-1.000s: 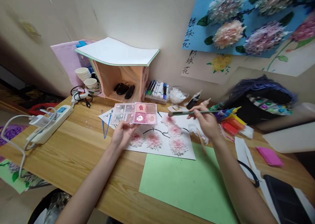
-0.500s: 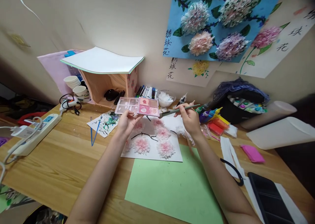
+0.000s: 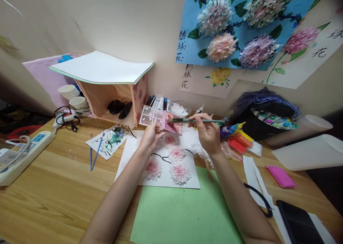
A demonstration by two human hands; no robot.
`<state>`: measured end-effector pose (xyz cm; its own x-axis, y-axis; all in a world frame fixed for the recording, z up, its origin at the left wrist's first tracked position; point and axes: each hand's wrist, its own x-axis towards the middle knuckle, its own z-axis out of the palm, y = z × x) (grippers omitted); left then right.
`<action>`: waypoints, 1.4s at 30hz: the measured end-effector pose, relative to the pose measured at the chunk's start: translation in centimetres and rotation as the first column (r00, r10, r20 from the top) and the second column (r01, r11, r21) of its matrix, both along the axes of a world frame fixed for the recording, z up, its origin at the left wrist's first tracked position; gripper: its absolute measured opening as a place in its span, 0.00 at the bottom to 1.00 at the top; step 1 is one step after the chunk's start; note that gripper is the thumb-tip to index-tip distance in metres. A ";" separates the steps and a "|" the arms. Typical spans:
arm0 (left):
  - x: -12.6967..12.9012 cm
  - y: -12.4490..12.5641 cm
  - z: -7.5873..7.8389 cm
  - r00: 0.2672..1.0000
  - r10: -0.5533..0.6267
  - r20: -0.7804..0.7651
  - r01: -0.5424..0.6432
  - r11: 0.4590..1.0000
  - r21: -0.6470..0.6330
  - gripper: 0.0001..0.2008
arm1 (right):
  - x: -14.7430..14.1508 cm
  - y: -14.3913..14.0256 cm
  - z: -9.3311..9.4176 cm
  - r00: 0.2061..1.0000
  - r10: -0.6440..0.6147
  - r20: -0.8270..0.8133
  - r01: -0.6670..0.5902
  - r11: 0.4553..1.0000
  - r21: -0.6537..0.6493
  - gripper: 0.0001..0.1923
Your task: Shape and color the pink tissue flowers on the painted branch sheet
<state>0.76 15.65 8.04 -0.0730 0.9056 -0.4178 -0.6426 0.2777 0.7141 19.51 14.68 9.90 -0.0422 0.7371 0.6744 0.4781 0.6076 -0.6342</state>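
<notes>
Left hand (image 3: 150, 138) pinches pink palette (image 3: 160, 120); right hand (image 3: 207, 133) grips green-handled brush (image 3: 197, 121)

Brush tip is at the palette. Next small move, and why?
Probably a short dab into the pink pan. The right hand holds the brush level, its bristles over the palette that the left hand holds above the white sheet of pink paper flowers. Whether the bristles touch is unclear.
</notes>
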 end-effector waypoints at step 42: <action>0.2 0.4 -1.1 0.980 -0.048 -0.191 0.050 0.999 0.005 0.10 | -0.1 -0.5 0.8 0.933 0.149 0.327 -0.189 0.977 0.095 0.09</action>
